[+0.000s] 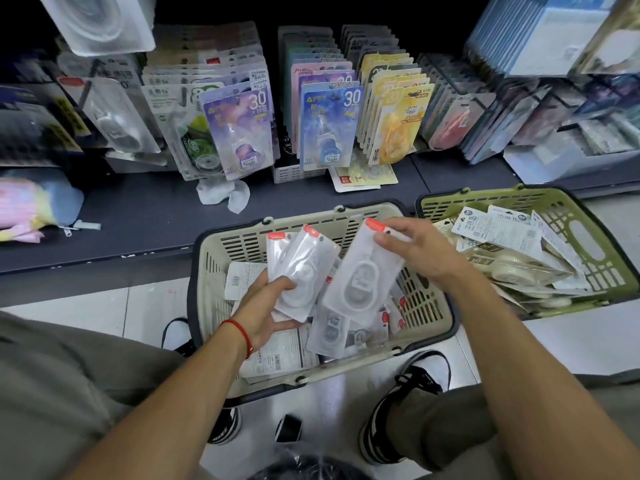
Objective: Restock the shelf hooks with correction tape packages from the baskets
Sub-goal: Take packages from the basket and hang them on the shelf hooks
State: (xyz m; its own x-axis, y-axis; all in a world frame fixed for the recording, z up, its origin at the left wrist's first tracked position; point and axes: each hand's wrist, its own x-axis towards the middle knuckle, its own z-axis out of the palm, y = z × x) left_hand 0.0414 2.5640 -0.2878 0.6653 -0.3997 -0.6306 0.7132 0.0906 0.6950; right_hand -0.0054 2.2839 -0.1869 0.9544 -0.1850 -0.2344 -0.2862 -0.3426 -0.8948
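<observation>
Baskets: 2. One beige basket, one green basket, side by side on the floor.

Hands in view: 2. Left hand, right hand.

Clear correction tape packages held: left hand, 2 fanned packs; right hand, 1 single pack. Total in hand: 3.

Loose packages in the beige basket: several, overlapping, exact count not readable. Same for the green basket.

Front-facing packs marked "30" on the shelf hooks: 2, one purple pack, one blue pack.

Shoes visible: 2.
</observation>
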